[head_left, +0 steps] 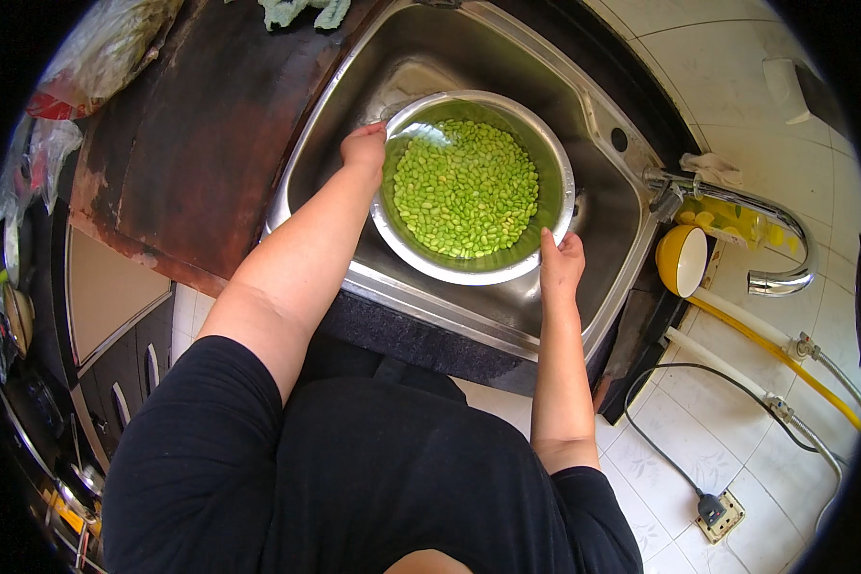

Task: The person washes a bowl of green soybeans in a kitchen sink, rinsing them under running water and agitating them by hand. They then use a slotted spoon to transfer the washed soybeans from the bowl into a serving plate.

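A round stainless steel basin (407, 251) is held between my two hands over the metal sink (545, 72). Inside it lie many shelled green beans (464, 187), apparently under clear water. My left hand (364, 148) grips the basin's rim at the left, its fingers partly hidden behind the wall. At the lower right of the rim, my right hand (562, 258) has its thumb on top and the fingers curled beneath. Whether the basin rests on the sink bottom or hangs above it, I cannot tell.
Right of the sink stands a chrome faucet (784, 277), its spout swung away. Beside it are a yellow bowl (681, 260) and a yellow hose (775, 349). A dark wooden counter (191, 143) lies left, with a plastic bag (105, 57) at its far end. A plug (710, 509) sits in a wall socket.
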A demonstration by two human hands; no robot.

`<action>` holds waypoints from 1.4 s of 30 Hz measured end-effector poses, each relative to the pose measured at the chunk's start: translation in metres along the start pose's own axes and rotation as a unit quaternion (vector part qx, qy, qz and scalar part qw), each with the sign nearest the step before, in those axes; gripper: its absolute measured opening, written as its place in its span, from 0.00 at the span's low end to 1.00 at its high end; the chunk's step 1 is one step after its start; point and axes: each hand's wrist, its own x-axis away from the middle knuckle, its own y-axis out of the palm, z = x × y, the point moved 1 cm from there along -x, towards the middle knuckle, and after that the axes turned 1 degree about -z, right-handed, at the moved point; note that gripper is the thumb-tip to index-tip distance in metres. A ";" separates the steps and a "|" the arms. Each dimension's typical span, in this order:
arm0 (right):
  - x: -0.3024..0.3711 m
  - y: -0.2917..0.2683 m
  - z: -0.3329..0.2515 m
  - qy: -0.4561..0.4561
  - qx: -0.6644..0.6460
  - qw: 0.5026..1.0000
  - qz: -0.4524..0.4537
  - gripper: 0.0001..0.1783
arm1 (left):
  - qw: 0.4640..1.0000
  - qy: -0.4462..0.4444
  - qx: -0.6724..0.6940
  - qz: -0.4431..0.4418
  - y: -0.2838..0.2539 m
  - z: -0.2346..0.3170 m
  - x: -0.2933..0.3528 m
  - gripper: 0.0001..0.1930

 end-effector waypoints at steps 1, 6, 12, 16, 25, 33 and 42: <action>-0.001 0.000 0.001 0.000 0.008 1.000 0.000 0.14 | 1.000 -0.001 -0.002 -0.001 0.000 0.000 0.000 0.08; 0.000 0.000 0.000 -0.006 -0.010 1.000 0.000 0.14 | 1.000 -0.004 -0.010 0.005 0.002 0.005 0.005 0.08; 0.001 0.001 -0.004 0.003 0.004 1.000 0.003 0.14 | 1.000 -0.003 -0.011 0.006 0.001 -0.001 -0.001 0.09; 0.002 0.001 -0.010 0.005 0.000 1.000 0.001 0.14 | 1.000 -0.002 -0.012 0.000 0.000 -0.004 -0.005 0.10; 0.000 0.001 -0.010 0.003 -0.006 1.000 -0.004 0.14 | 0.998 0.006 -0.064 0.017 0.004 0.009 0.010 0.10; 0.003 -0.002 -0.018 -0.002 0.017 1.000 0.000 0.14 | 0.998 -0.002 -0.054 0.022 0.005 0.004 0.007 0.10; 0.001 -0.002 -0.018 -0.006 -0.004 1.000 -0.015 0.14 | 0.998 0.001 -0.057 0.025 0.005 0.005 0.008 0.11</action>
